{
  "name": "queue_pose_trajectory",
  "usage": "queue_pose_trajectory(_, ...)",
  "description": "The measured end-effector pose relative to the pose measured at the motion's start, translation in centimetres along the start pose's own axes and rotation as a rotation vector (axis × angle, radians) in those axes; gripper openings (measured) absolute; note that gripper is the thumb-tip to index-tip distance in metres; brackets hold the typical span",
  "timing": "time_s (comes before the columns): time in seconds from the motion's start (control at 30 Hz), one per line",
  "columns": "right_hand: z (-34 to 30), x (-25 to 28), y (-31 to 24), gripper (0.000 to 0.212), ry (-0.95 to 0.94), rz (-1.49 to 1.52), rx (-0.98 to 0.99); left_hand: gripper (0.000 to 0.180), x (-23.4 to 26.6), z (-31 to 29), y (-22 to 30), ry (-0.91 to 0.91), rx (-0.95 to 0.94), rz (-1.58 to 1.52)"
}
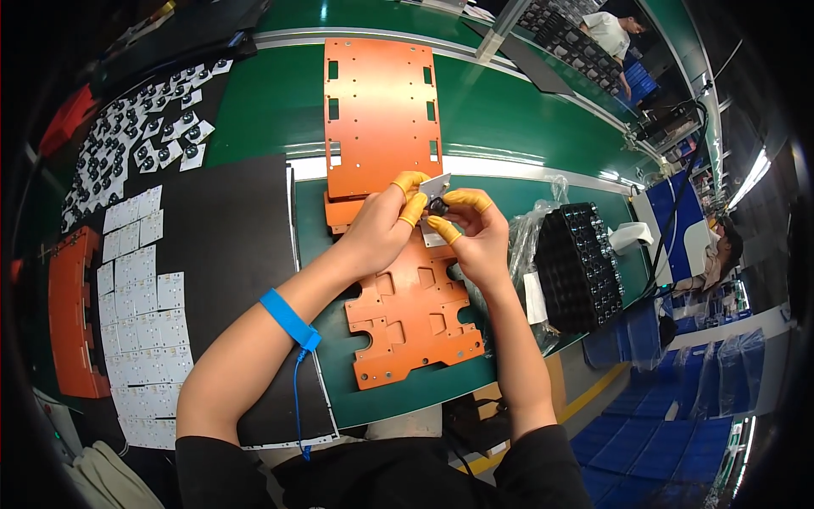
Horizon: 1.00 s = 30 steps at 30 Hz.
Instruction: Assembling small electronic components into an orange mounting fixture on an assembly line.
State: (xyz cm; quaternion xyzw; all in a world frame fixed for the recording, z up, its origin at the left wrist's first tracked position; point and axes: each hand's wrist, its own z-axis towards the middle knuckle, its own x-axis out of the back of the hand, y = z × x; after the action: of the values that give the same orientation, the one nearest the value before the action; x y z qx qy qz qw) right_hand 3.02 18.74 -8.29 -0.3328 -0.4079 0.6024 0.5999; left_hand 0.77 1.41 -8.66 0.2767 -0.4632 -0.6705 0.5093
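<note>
Above the orange fixture [407,297], my two hands come together. My left hand [386,220] pinches a small white circuit board [436,184] by its edge, with thumb and fingers in yellow finger cots. A small round black part, like a lens holder [438,206], sits against that board. The right hand [480,237], also in yellow finger cots, has its thumb and finger closed around the black part. Just below the fingertips, another white piece [433,236] shows on the fixture, partly hidden. A blue wrist strap [291,321] with a cord circles my left forearm.
An orange plate [381,119] lies beyond the fixture. Rows of white boards [140,339] cover part of a black mat [229,254]; boards with black parts [127,140] lie far left. A black tray [577,267] stands right, beside clear plastic [530,237]. Other people work farther off.
</note>
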Motion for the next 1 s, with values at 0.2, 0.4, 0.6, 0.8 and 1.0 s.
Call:
queue_pose_trajectory(0.2, -0.2, 0.0, -0.4, 0.029, 0.045, -0.049, -0.034, 0.028, 0.0, 0.1, 0.9, -0.101, 0.076, 0.068)
queue_pose_trajectory(0.4, -0.3, -0.3, -0.4, 0.026, 0.099, -0.013, -0.070, 0.028, -0.2, 0.0, 0.9, -0.065, 0.038, 0.055)
queue_pose_trajectory(0.6, -0.5, -0.4, -0.1, 0.026, 0.133, -0.244, 0.024, 0.026, -0.3, -0.1, 0.1, -0.074, 0.070, -0.134)
queue_pose_trajectory(0.8, -0.5, -0.8, -0.3, 0.028, 0.011, -0.138, 0.098, 0.025, 0.4, 0.3, 0.7, -0.071, 0.228, -0.406)
queue_pose_trajectory(1.0, -0.7, -0.9, -1.1, 0.034, 0.078, 0.107, -0.047, 0.029, 1.1, 1.5, 2.0, -0.074, 0.223, -0.332)
